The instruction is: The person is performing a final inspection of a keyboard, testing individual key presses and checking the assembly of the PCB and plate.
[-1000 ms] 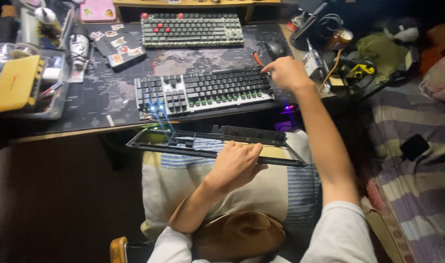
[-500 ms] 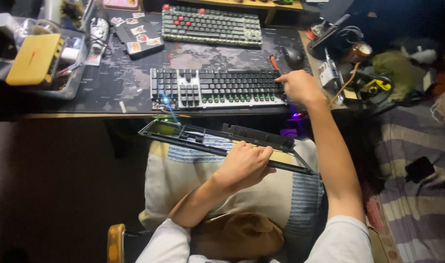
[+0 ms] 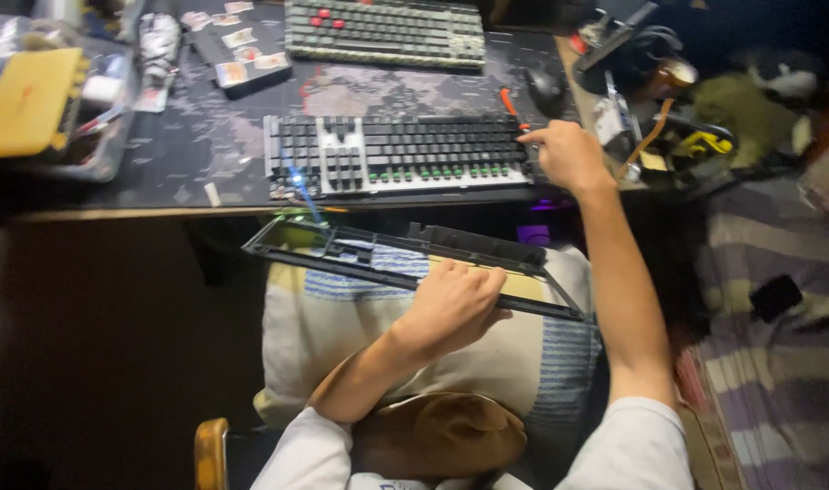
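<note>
The left hand [image 3: 455,304] is lying palm-down with fingers curled over the black keyboard frame [image 3: 405,263] resting across the lap pillow [image 3: 342,327]. The right hand [image 3: 569,154] is touching the near keyboard [image 3: 396,154]'s right end on the desk [image 3: 196,154], fingers loosely bent, gripping nothing.

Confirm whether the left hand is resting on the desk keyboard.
No: the left hand lies on the black frame across the lap, below the desk keyboard.

Empty black keyboard frame [image 3: 378,259] tilted across lap; dark keyboard [image 3: 396,154] flat at desk edge.
</note>
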